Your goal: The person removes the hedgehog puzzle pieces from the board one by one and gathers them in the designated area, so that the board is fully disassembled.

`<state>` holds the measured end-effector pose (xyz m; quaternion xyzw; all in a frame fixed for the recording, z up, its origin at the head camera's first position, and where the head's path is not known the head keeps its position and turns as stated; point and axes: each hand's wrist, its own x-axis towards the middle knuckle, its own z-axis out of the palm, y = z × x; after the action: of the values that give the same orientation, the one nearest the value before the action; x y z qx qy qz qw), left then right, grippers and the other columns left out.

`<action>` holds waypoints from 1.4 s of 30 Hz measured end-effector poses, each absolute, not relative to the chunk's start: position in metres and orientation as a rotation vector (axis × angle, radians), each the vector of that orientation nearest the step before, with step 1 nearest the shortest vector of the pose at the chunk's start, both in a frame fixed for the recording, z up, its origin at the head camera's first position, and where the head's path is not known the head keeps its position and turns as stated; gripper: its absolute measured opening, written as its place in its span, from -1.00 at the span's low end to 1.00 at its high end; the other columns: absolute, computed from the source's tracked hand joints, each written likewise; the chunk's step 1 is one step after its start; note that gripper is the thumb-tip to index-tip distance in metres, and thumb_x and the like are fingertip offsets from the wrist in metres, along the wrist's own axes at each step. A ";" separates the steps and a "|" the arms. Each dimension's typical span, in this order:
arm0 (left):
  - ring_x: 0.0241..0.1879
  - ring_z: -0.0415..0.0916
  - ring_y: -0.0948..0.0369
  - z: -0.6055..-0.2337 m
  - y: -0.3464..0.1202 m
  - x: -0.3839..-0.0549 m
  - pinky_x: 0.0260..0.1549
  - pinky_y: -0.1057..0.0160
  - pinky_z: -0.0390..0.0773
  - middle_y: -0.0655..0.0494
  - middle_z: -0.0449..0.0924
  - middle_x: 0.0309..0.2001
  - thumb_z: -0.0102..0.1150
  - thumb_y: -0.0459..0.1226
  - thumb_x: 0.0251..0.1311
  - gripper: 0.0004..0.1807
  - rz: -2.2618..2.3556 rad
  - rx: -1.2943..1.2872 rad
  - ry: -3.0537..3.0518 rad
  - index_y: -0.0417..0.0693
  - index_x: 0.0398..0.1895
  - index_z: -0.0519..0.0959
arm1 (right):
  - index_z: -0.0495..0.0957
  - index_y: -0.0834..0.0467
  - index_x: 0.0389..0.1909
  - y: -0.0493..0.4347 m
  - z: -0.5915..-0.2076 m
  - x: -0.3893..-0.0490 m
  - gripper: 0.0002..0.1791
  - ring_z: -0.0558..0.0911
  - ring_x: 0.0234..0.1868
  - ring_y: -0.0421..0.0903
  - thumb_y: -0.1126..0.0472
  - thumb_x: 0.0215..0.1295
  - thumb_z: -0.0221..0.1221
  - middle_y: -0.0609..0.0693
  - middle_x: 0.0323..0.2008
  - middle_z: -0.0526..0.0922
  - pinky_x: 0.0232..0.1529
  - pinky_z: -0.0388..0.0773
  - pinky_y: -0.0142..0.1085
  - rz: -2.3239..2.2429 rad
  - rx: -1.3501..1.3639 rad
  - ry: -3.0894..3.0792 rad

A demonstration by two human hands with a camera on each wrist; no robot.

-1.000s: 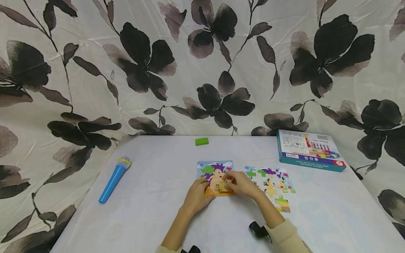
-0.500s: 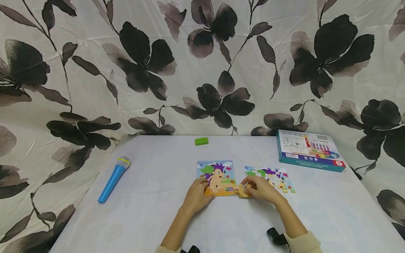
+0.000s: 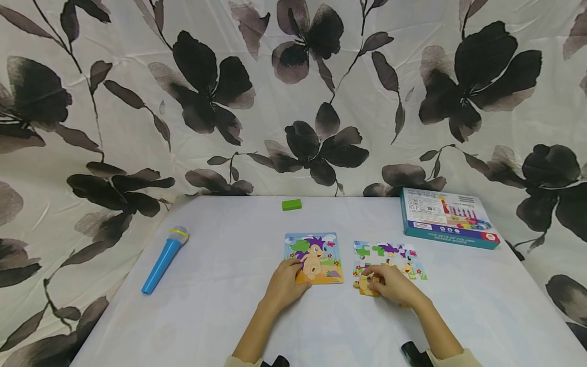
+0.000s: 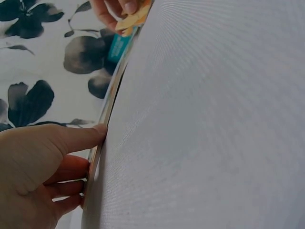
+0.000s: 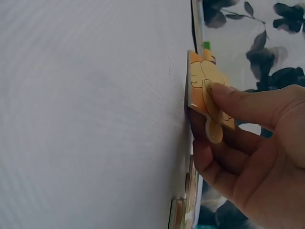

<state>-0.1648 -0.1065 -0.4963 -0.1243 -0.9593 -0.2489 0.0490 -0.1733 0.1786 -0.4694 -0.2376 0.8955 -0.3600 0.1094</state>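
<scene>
On the table lies a square puzzle board (image 3: 327,255) with a purple-haired cartoon animal on an orange and blue ground. My left hand (image 3: 286,283) holds its lower left corner, thumb at the near edge and fingers over the left side; the left wrist view shows the thumb and bent fingers along the board's edge. Between thumb and fingers of my right hand (image 3: 394,288) is a yellow-orange puzzle piece (image 5: 198,78), tilted, with a rounded tab pointing down. Right of the board, several loose puzzle pieces (image 3: 390,250) are laid out, partly hidden behind the right hand.
A blue toy microphone (image 3: 163,265) lies to the left. Near the back edge sits a small green block (image 3: 291,205). At the back right is a flat teal and white box (image 3: 449,218). A floral cloth (image 3: 270,102) hangs behind the white table (image 3: 220,255).
My right hand has moved from over the board's lower right to the right, beside the loose pieces, carrying the puzzle piece. My left hand has stayed on the board's corner.
</scene>
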 end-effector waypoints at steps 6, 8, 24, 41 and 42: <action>0.13 0.40 -0.04 -0.497 -0.106 -0.165 0.15 0.03 0.40 -0.12 0.52 0.07 0.39 -0.12 -0.02 -0.44 -0.764 -0.379 -2.928 -0.35 -0.02 0.58 | 0.58 0.30 -0.09 0.179 -0.469 -0.171 -0.77 0.32 -0.53 -0.27 0.41 0.22 0.15 -0.11 -0.52 0.47 -0.55 0.32 -0.41 -1.030 -0.685 2.635; 0.13 0.40 -0.04 -0.497 -0.106 -0.165 0.15 0.03 0.39 -0.12 0.51 0.08 0.38 -0.12 -0.02 -0.44 -0.765 -0.378 -2.934 -0.34 -0.02 0.58 | 0.58 0.31 -0.08 0.179 -0.469 -0.171 -0.75 0.34 -0.52 -0.26 0.41 0.20 0.17 -0.10 -0.50 0.49 -0.55 0.33 -0.41 -1.022 -0.675 2.634; 0.14 0.39 -0.03 -0.498 -0.106 -0.165 0.16 0.04 0.39 -0.10 0.51 0.08 0.38 -0.10 -0.02 -0.44 -0.743 -0.367 -2.951 -0.32 -0.01 0.58 | 0.59 0.27 -0.07 0.168 -0.465 -0.166 -0.47 0.45 -0.30 -0.12 0.35 -0.20 0.46 -0.06 -0.32 0.58 -0.18 0.50 -0.16 -0.843 -0.554 2.671; 0.14 0.39 -0.03 -0.497 -0.106 -0.166 0.16 0.04 0.39 -0.11 0.51 0.08 0.39 -0.11 -0.02 -0.44 -0.741 -0.366 -2.939 -0.32 -0.01 0.58 | 0.53 0.38 0.03 0.189 -0.468 -0.169 -0.63 0.36 -0.52 -0.33 0.44 0.15 0.19 -0.11 -0.45 0.53 -0.52 0.39 -0.43 -1.004 -0.757 2.511; 0.14 0.39 -0.03 -0.497 -0.106 -0.166 0.16 0.04 0.38 -0.11 0.51 0.08 0.39 -0.11 -0.02 -0.44 -0.742 -0.365 -2.940 -0.32 -0.01 0.58 | 0.53 0.37 0.03 0.189 -0.468 -0.169 -0.63 0.36 -0.51 -0.33 0.44 0.16 0.18 -0.11 -0.44 0.54 -0.51 0.40 -0.43 -1.005 -0.762 2.511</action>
<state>-0.1662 -0.1060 -0.4973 -0.1195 -0.9617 -0.2426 0.0437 -0.1689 0.1893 -0.4678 -0.2675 0.8814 -0.3529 0.1648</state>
